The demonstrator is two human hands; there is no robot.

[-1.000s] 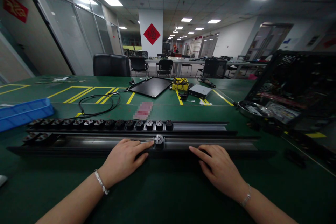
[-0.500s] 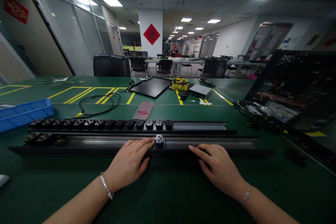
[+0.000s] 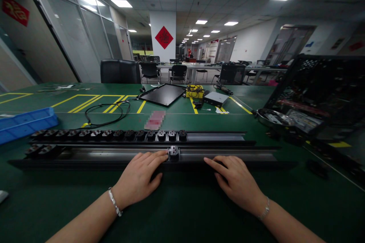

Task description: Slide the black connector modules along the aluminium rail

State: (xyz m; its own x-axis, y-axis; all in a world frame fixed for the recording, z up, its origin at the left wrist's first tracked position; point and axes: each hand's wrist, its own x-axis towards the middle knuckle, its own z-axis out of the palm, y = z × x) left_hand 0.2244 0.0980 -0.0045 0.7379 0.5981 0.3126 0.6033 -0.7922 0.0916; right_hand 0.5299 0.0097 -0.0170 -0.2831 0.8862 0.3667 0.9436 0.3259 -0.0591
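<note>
Black module (image 3: 173, 152): sits in the near rail (image 3: 191, 156), right of that rail's middle; it is slightly farther right along it than half a second ago.
Left hand (image 3: 139, 177): fingers stretched and laid together, gripping nothing, tips against the left side of the black module; a second ago the index finger alone reached out to it.
Right hand (image 3: 237, 180): index finger extended, the others loosely bent, holding nothing; it has hardly moved, and its fingertip appears to rest on the near rail, apart from the black module.
Push: from where I stand, the left hand seems to be nudging the black module along, which suggests that the piece slides rather than being fixed; the right hand may be steadying the near rail.
End modules (image 3: 48, 149): two of them, unmoved at the left end of the near rail.
Far rail (image 3: 216, 136): just behind and roughly parallel, carrying a row of modules (image 3: 129, 135).
Green counter (image 3: 182, 209): bears both rails, with a blue tray (image 3: 28, 123) off to the left.
</note>
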